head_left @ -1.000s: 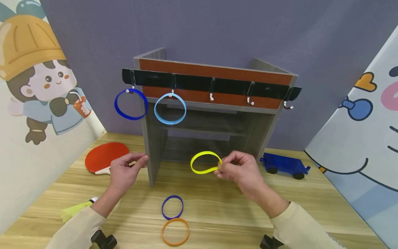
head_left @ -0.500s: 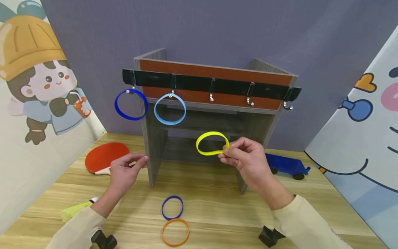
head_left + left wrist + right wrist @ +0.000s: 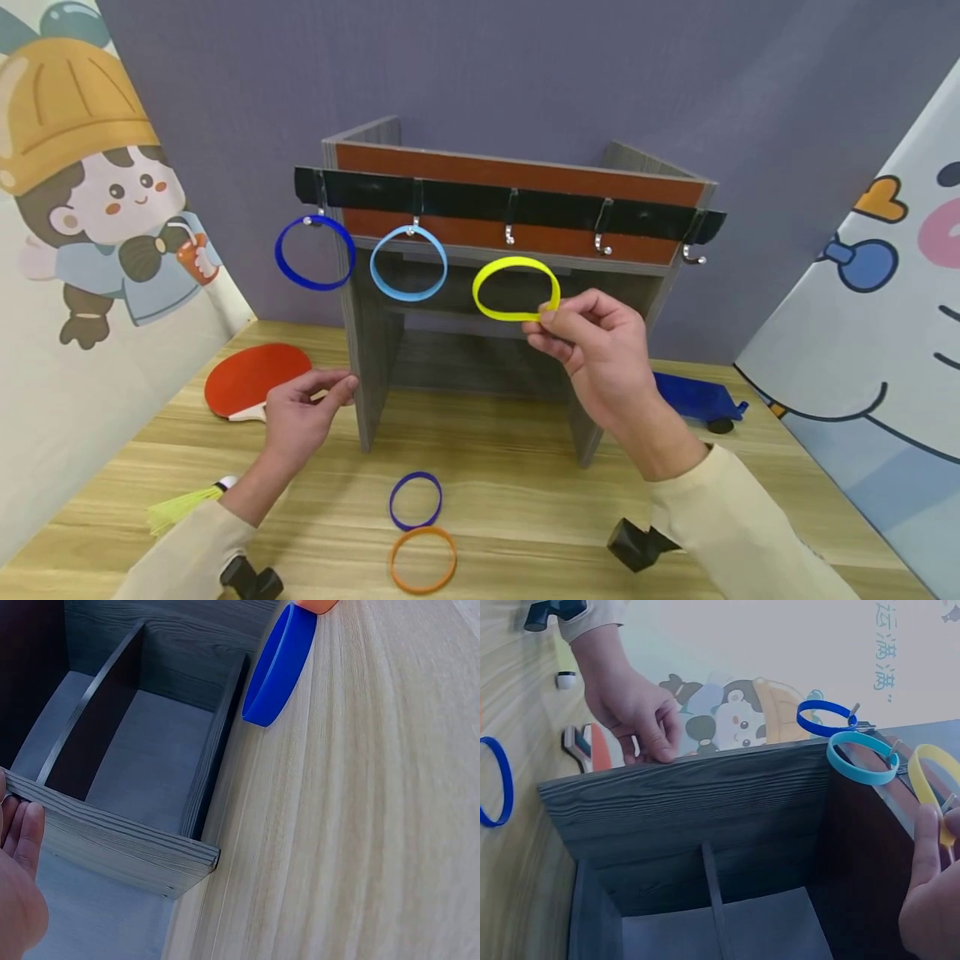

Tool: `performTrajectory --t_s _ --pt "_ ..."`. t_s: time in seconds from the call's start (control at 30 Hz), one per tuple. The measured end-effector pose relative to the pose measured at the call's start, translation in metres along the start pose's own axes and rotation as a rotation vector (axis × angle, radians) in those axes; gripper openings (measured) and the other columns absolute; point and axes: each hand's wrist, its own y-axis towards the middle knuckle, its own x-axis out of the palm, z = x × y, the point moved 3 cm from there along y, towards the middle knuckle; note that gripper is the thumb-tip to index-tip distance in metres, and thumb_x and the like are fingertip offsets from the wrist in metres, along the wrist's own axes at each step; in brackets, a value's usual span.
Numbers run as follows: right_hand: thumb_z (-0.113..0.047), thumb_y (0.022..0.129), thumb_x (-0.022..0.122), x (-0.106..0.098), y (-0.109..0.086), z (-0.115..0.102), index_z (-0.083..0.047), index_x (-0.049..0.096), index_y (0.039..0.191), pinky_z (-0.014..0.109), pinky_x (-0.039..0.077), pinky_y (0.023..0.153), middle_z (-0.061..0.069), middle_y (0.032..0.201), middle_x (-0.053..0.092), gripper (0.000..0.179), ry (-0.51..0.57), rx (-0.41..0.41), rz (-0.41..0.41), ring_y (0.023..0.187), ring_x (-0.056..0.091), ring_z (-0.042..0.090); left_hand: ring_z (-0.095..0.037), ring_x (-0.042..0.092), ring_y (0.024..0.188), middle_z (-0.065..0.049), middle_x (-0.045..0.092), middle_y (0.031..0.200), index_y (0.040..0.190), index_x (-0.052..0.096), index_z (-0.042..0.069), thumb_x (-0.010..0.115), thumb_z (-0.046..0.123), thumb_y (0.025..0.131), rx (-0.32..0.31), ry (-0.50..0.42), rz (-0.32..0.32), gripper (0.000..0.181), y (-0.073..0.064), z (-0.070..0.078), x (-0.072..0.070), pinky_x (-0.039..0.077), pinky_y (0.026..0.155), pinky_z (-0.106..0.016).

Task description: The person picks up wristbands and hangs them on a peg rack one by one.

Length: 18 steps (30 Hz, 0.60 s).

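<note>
My right hand (image 3: 607,354) pinches a yellow silicone wristband (image 3: 515,262) between thumb and fingers, holding it in front of the grey shelf unit, just below the middle hook (image 3: 510,235). A dark blue wristband (image 3: 315,287) hangs on the leftmost hook, and a light blue wristband (image 3: 408,297) on the one beside it. With thumb and fingertips, my left hand (image 3: 300,421) grips the front edge of the unit's left side panel (image 3: 365,367). On the table lie a blue wristband (image 3: 279,667) and an orange wristband (image 3: 393,564), touching each other.
The black hook rail (image 3: 465,194) runs across the unit's red-brown front board; its right-hand hooks hold nothing. A red table tennis bat (image 3: 255,375) and a yellow shuttlecock (image 3: 183,505) lie to the left. A blue toy cart (image 3: 693,398) stands at right, partly behind my right forearm.
My right hand has raised the yellow wristband from low in front of the shelves to just under the hook rail, drifting slightly right. The left hand has stayed on the panel.
</note>
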Motion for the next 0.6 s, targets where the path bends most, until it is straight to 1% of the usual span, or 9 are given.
performTrajectory --t_s 0.17,0.33,0.5,0.6 --pt "0.005 0.089 0.061 0.0037 0.0043 -0.0045 -0.002 0.062 0.082 0.034 0.057 0.075 0.016 0.086 0.063 0.010 0.016 -0.019 0.031 0.076 0.069 0.025 -0.012 0.066 0.062 -0.014 0.069 0.079 0.085 0.064 -0.019 0.064 -0.021 0.078 -0.011 -0.009 0.010 0.008 -0.0005 0.0003 -0.0006 0.057 0.061 -0.022" --pt "0.005 0.089 0.061 0.0051 0.0064 -0.0024 -0.001 0.063 0.083 0.033 0.056 0.076 0.015 0.086 0.065 0.009 0.053 -0.006 0.064 0.077 0.069 0.025 -0.012 0.066 0.062 -0.013 0.069 0.079 0.085 0.065 -0.019 0.065 -0.021 0.078 -0.019 0.003 0.014 0.008 -0.0016 -0.0002 -0.0006 0.057 0.061 -0.022" --pt "0.006 0.090 0.060 0.0050 0.0065 0.0004 -0.002 0.064 0.083 0.032 0.056 0.075 0.015 0.087 0.066 0.010 0.070 0.011 0.089 0.078 0.069 0.025 -0.011 0.066 0.063 -0.012 0.070 0.079 0.086 0.064 -0.020 0.065 -0.022 0.077 -0.010 -0.018 0.004 0.009 -0.0015 -0.0012 -0.0002 0.057 0.061 -0.023" --pt "0.004 0.089 0.063 0.0051 0.0068 0.0023 -0.001 0.064 0.084 0.033 0.056 0.076 0.016 0.088 0.067 0.008 0.071 0.023 0.098 0.079 0.069 0.026 -0.011 0.067 0.064 -0.010 0.070 0.079 0.086 0.064 -0.020 0.065 -0.021 0.077 -0.008 -0.031 0.005 0.009 -0.0011 -0.0027 -0.0006 0.057 0.061 -0.024"
